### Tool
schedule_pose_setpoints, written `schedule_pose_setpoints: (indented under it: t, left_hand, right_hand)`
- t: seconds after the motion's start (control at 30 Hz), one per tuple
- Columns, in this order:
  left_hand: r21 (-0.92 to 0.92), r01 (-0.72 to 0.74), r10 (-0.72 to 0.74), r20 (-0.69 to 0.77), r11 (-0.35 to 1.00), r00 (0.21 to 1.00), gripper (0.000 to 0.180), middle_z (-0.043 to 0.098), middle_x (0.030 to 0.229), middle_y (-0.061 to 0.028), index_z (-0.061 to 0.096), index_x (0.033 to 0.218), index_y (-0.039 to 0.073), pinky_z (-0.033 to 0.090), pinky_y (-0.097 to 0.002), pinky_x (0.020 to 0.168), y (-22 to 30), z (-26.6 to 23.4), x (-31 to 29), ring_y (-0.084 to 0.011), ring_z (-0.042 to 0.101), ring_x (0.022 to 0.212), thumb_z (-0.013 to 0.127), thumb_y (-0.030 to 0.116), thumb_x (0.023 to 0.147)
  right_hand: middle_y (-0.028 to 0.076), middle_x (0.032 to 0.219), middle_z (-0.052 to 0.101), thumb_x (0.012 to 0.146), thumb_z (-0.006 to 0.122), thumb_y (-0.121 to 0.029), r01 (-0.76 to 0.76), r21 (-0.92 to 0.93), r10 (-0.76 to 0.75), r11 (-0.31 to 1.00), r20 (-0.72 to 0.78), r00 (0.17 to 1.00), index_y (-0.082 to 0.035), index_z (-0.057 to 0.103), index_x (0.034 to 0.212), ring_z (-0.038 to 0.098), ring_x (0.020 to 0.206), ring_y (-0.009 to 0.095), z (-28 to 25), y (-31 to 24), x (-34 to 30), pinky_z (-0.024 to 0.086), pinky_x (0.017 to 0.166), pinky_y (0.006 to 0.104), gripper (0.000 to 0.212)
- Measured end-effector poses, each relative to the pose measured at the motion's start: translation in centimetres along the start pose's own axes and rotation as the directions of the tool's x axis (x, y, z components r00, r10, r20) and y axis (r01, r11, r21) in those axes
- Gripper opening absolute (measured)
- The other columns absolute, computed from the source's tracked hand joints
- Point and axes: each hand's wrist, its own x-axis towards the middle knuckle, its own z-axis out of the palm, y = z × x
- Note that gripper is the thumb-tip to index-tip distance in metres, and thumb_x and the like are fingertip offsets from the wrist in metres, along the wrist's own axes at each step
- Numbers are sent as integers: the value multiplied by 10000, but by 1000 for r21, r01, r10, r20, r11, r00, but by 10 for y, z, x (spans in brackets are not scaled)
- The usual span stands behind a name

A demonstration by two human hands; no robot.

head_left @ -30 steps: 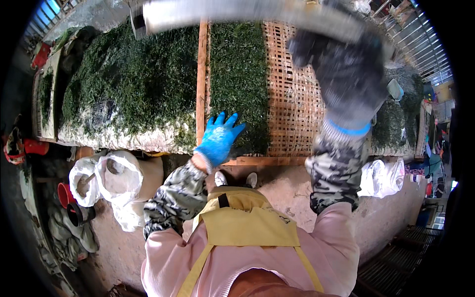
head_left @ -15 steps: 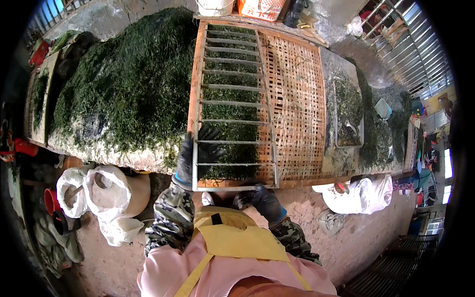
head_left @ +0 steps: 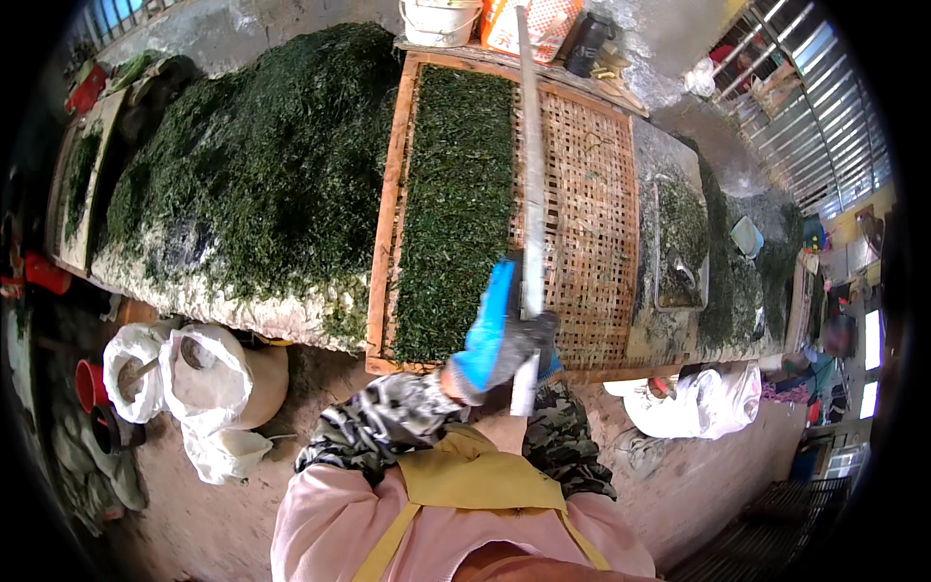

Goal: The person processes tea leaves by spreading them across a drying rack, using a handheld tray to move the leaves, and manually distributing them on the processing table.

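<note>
Long pale bar: in front of the person, seen on edge over the woven tray; its far end appears against the orange bag, its near end before the tray's near rim. Whether it touches the tray, I cannot tell.
Left hand: blue-backed, close beside the bar near its lower end; how the fingers close is hidden.
Right hand: at the same end, partly covered. Dark fingers seem to cross the bar, so a grip is likely, but I cannot tell whose.
Green layer: flat on the left part of the tray, its right edge near the bar. If the bar tips left or drops, this edge could be smeared.
Far end: no hand supports it. With both hands near one end, it could dip, or hit the white bucket or the dark bottle.
Green heap: left of the tray; a wide swing could drag pieces from it across the rim.
</note>
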Motion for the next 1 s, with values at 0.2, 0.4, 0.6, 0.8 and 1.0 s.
schedule_pose_setpoints:
  t: [0.2,0.4,0.6,0.8,1.0]
  left_hand:
    - [129,275,-277,-1,953,961,758,414,1495,-61,285,1545,105,477,-225,711,32,-60,-21,-93,559,963,459,-130,847]
    - [60,262,-256,-96,963,962,317,586,1051,-28,533,1227,41,471,-282,715,-76,-62,-28,-122,539,867,573,7,914]
    - [7,366,-364,-89,931,927,296,586,895,-54,533,1164,58,462,-291,563,-145,20,1,-142,558,685,517,-56,892]
    - [66,444,-379,-419,894,825,83,481,699,-12,564,949,74,450,-310,553,-233,43,16,-129,472,623,599,4,921]
    - [968,235,118,-224,-90,967,604,546,1251,-206,477,1382,34,514,-434,868,-226,115,39,-388,576,1097,653,4,805]
  right_hand:
    - [-11,686,605,993,599,-322,149,-9,-147,989,-208,967,-87,691,1006,511,492,93,-22,-35,15,395,423,258,253]
    - [-42,701,535,978,628,-202,124,-179,-173,976,-293,940,-45,689,1082,482,566,77,-78,-80,-12,371,460,260,198]
    - [-21,683,522,996,578,-175,-34,80,67,996,-469,881,-22,657,1018,449,510,93,-174,-62,-4,349,441,273,174]
    - [24,777,421,1005,530,-160,-71,872,-101,484,136,985,14,599,1063,377,642,121,-286,16,69,328,570,309,196]
    - [113,1111,596,986,539,-148,198,370,-181,908,-81,980,30,545,1316,556,989,187,-332,-135,57,473,804,293,375]
